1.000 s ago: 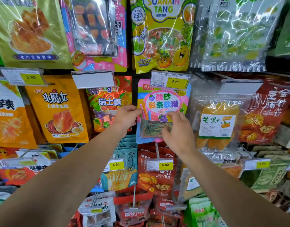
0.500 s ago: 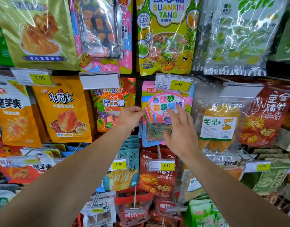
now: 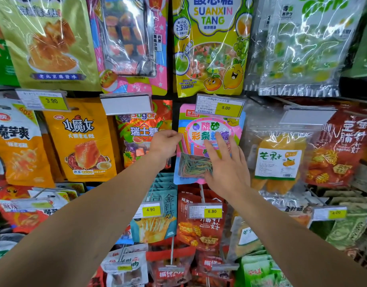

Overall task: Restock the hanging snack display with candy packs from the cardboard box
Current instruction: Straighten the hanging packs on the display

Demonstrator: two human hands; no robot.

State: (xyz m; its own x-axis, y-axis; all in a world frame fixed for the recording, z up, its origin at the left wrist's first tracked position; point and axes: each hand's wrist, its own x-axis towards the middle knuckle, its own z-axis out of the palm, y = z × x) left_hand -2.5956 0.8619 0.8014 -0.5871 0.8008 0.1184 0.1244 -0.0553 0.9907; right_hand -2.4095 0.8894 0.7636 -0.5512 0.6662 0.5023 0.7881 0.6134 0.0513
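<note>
Backdrop: peg wall crowded with hanging snack bags. Landmark: price tag 5.00.
Item: pink candy pack, hanging directly under that tag.
Change: my right hand, a second ago pinching the pack's lower part, now lies spread with straight fingers across its front; I judge the pack is seated on its peg.
Left hand: below-left of the tag, fingers curled at the pack's left edge, apparently pinching it.
Cardboard box: not in view.

The hanging snack display is faced squarely at close range from one head-worn view (wide-angle), angled slightly downward along both forearms.
</note>
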